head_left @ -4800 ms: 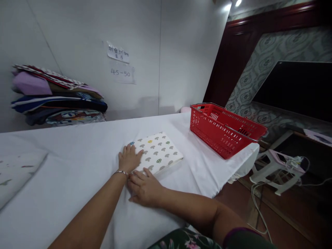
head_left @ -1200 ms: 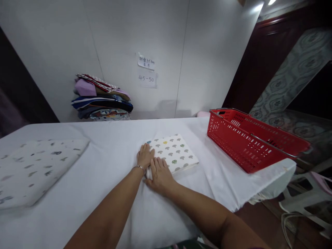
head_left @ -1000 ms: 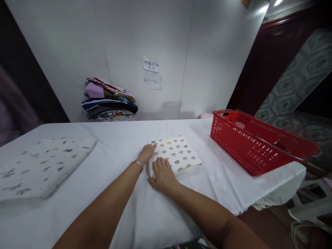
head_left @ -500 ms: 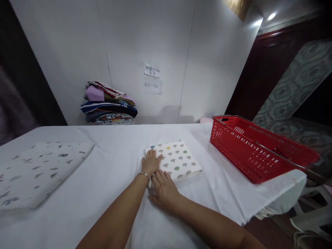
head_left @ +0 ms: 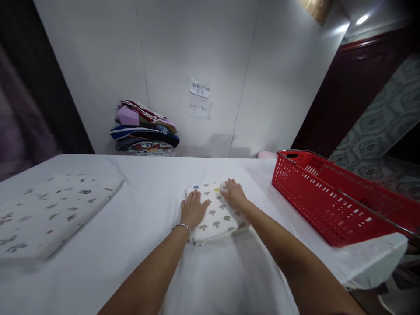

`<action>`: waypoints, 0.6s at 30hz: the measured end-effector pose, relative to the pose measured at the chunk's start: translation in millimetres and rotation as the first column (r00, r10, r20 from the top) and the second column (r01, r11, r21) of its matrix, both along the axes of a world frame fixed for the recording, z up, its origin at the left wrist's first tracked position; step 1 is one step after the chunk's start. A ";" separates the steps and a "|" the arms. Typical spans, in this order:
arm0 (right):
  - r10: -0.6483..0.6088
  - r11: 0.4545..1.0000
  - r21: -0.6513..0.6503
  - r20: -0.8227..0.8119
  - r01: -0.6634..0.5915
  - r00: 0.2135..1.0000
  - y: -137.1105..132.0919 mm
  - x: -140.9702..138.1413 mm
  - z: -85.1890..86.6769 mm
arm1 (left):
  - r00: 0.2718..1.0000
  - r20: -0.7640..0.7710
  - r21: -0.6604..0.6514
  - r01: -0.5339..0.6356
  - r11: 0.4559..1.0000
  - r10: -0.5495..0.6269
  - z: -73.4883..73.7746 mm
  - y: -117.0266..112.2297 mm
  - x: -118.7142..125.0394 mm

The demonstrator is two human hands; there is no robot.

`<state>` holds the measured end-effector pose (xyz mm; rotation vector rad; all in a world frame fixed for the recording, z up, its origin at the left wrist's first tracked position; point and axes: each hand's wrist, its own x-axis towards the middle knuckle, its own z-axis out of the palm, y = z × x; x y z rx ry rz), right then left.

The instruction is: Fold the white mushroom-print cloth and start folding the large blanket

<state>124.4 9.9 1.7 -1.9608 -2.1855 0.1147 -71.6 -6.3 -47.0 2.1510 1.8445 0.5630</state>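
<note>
A folded white cloth with a mushroom print [head_left: 215, 216] lies on the white-covered table [head_left: 147, 210], in the middle. My left hand [head_left: 193, 210] lies flat on its left part, fingers stretched out, a thin bracelet on the wrist. My right hand [head_left: 234, 193] rests flat on the cloth's far right part, fingers spread. Neither hand grips anything.
A red plastic basket [head_left: 331, 197] stands at the table's right end, near the edge. A second patterned folded cloth [head_left: 49, 210] lies at the left. A stack of folded fabrics [head_left: 144, 129] sits against the white wall, with paper notes [head_left: 199, 98] taped beside it.
My right hand has moved from the cloth's near edge, beside the left hand, across to its far right part. The left hand stays on the left part. The view shifted slightly.
</note>
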 end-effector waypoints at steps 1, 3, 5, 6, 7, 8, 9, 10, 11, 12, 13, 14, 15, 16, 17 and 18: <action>0.001 1.000 -0.004 0.019 0.000 1.000 6.6 -0.5 -4.7 | 1.000 0.002 0.003 0.000 1.000 0.000 -0.3 -0.2 -0.1; -0.001 1.000 -0.004 0.046 0.002 0.999 15.2 -1.7 -14.3 | 1.000 0.003 0.008 0.000 1.000 0.000 -0.6 -1.0 -0.3; -0.013 1.000 -0.004 0.057 0.013 0.998 19.9 -1.7 -22.2 | 1.000 0.003 0.009 -0.002 1.000 0.002 -0.8 -1.8 -0.4; -0.016 1.000 -0.010 0.058 0.016 0.998 21.6 -1.0 -25.1 | 1.000 0.003 0.006 -0.004 1.000 0.004 -0.9 -2.2 -0.4; -0.016 1.000 -0.016 0.058 0.017 0.998 23.2 0.2 -27.1 | 1.000 0.003 0.004 -0.005 1.000 0.005 -0.9 -2.3 -0.3; -0.017 1.000 -0.023 0.059 0.018 0.998 24.8 1.7 -28.4 | 1.000 0.004 0.003 -0.007 1.000 0.007 -1.0 -2.4 -0.3; -0.021 0.999 -0.031 0.060 0.023 0.998 26.4 3.5 -29.2 | 1.000 0.004 0.003 -0.007 1.000 0.007 -1.2 -2.3 -0.2; -0.030 0.999 -0.042 0.058 0.032 0.998 28.1 5.3 -29.6 | 1.000 0.004 0.003 -0.005 1.000 0.005 -1.4 -2.1 -0.1; -0.044 0.997 -0.055 0.054 0.047 0.998 29.8 7.1 -29.7 | 1.000 0.003 0.005 -0.005 1.000 0.005 -1.8 -1.9 -0.1; -0.058 0.996 -0.069 0.047 0.061 0.997 31.3 8.8 -29.5 | 1.000 0.002 0.007 -0.005 1.000 0.005 -2.1 -1.6 -0.1; -0.069 0.994 -0.088 0.032 0.072 0.997 32.7 10.6 -29.1 | 1.000 0.001 0.007 -0.005 1.000 0.005 -2.5 -1.4 -0.1; -0.073 0.991 -0.109 0.009 0.074 0.997 33.8 12.5 -28.5 | 1.000 0.001 0.006 -0.004 1.000 0.004 -2.9 -1.1 -0.2; -0.070 0.990 -0.126 -0.017 0.068 0.997 34.5 14.9 -27.5 | 1.000 0.002 0.004 -0.005 1.000 0.005 -3.2 -1.0 -0.2; -0.061 0.989 -0.136 -0.041 0.055 0.997 34.6 17.8 -26.4 | 1.000 0.003 0.002 -0.005 1.000 0.005 -3.4 -0.9 -0.3; -0.052 0.989 -0.139 -0.061 0.043 0.997 33.9 21.4 -25.2 | 1.000 0.005 -0.002 -0.004 1.000 0.004 -3.4 -0.8 -0.4; -0.047 0.990 -0.138 -0.074 0.036 0.996 32.4 25.7 -24.2 | 1.000 0.007 -0.007 -0.004 1.000 0.004 -3.3 -0.8 -0.4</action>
